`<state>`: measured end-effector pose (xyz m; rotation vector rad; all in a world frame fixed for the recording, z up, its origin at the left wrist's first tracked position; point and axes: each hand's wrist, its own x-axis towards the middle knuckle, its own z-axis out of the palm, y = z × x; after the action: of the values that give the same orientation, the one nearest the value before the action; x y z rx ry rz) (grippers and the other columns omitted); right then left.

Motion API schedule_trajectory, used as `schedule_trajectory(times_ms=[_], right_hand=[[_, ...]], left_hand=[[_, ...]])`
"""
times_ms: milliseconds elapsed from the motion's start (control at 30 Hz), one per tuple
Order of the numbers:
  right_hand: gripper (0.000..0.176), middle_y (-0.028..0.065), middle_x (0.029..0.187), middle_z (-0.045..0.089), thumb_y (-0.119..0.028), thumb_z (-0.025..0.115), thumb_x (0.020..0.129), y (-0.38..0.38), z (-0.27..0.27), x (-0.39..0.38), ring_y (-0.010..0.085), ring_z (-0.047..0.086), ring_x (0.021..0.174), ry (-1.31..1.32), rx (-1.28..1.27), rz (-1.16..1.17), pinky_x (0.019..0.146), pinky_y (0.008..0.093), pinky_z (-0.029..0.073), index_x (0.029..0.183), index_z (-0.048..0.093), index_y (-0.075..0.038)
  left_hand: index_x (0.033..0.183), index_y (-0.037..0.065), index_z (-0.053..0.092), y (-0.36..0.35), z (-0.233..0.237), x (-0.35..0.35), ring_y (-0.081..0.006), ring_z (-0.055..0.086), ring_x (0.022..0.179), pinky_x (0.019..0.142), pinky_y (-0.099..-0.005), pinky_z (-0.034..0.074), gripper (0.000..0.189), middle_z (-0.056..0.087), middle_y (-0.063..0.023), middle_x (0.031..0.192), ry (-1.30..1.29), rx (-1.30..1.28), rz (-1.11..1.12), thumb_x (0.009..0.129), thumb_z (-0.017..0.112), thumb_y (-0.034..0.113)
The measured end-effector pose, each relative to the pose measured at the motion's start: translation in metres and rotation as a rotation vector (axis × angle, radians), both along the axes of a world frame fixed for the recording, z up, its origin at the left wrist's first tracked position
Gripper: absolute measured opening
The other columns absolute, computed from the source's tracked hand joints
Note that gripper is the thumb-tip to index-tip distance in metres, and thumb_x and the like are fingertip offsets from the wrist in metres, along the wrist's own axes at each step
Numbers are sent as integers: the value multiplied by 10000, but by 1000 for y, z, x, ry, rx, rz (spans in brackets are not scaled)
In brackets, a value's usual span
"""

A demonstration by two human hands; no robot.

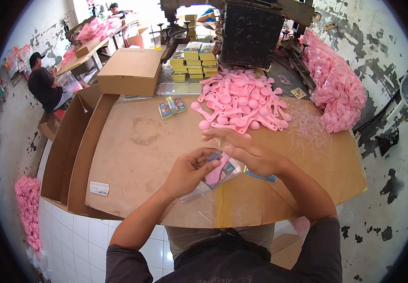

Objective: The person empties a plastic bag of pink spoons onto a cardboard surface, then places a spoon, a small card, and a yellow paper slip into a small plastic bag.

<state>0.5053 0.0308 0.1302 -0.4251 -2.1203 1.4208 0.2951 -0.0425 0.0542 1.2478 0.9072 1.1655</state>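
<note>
My left hand (192, 170) is closed round a blue printed card (227, 170) and a pink spoon (218, 170) lying over it, with clear plastic film around them. Close by on the right, my right hand (249, 153) is at the spoon's upper end; its fingers point left, and what they grip is partly hidden. Under my right wrist lies another blue card (260, 175) on the cardboard-covered table (133, 160). Beyond my hands is a heap of pink spoons (242, 99). A banded bundle of cards (172, 108) rests to its left.
A closed carton (131, 66) and card stacks (194, 59) stand at the back, beside a dark machine (250, 35). Bagged pink spoons (334, 80) and plastic scraps (308, 127) are at the right. An open box (67, 155) borders the left edge. Another person (46, 85) sits far left.
</note>
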Motion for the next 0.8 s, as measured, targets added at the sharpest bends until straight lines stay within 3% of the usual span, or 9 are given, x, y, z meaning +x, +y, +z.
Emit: schedule_trajectory(times_ms=[67,100,200,333,433,533,667,700,800], right_hand=[[461,148,1496,501,-229,510,1047,-6,-1,-4,262,497,1359,131,-435,174,1176,440,345,1466,466,-42],[455,113,1526,482,-256,514,1043,7,-15,-5,236,493,1360,275,-417,225,1183,432,321,1452,495,-58],[422,128,1469,517,-272,529,1062,25,10,17,256,472,1395,48,14,137,1178,452,347,1410,524,-32],[128,88,1173,685,-96,727,929,-3,32,18,244,642,1149,-95,379,97,962,384,507,1046,716,-47],[57,72,965,701,-67,765,879,-17,51,15,231,682,917,35,775,-146,802,374,532,933,748,-62],[93,99,928,660,-105,708,912,-28,65,23,276,664,861,-136,786,-184,765,399,527,983,732,-49],[109,72,871,665,-89,759,885,-29,63,23,219,652,755,-235,771,-278,654,343,509,987,758,-50],[113,72,870,664,-88,758,885,-28,60,23,218,651,751,-212,760,-274,647,341,507,990,759,-46],[129,72,873,667,-77,758,879,-32,59,24,212,649,750,-226,681,-239,644,336,505,1003,760,-39]], left_hand=[[1316,-17,614,-1,1,-3,-94,687,972,811,-244,560,321,732,-84,1133,-27,-4,-58,1030,655,124],[1319,-16,608,-2,4,-6,-98,686,981,828,-252,558,323,729,-80,1136,-47,-22,-88,1035,649,132],[1326,-13,596,-4,10,-15,-105,681,1007,876,-277,551,330,722,-69,1154,-90,-54,-154,1052,626,169],[1383,-29,550,-4,22,-7,-136,652,1127,971,-295,516,381,701,-118,1231,-123,-40,-195,1069,593,181],[1415,-30,526,-12,31,5,-165,597,1243,1057,-327,470,395,656,-140,1333,-5,124,33,1061,577,137],[1465,-24,482,-21,39,6,-186,563,1297,1103,-343,434,451,603,-136,1419,54,127,-16,1037,568,89],[1430,-13,538,-29,27,25,-194,550,1321,1137,-362,400,428,601,-125,1420,-57,209,-47,1009,572,59],[1379,-9,583,-31,39,31,-194,602,1260,1082,-346,459,389,649,-130,1360,153,394,31,1004,625,86],[1332,-4,607,-27,38,44,-163,671,1136,952,-304,537,364,724,-110,1223,99,316,133,997,676,123]])
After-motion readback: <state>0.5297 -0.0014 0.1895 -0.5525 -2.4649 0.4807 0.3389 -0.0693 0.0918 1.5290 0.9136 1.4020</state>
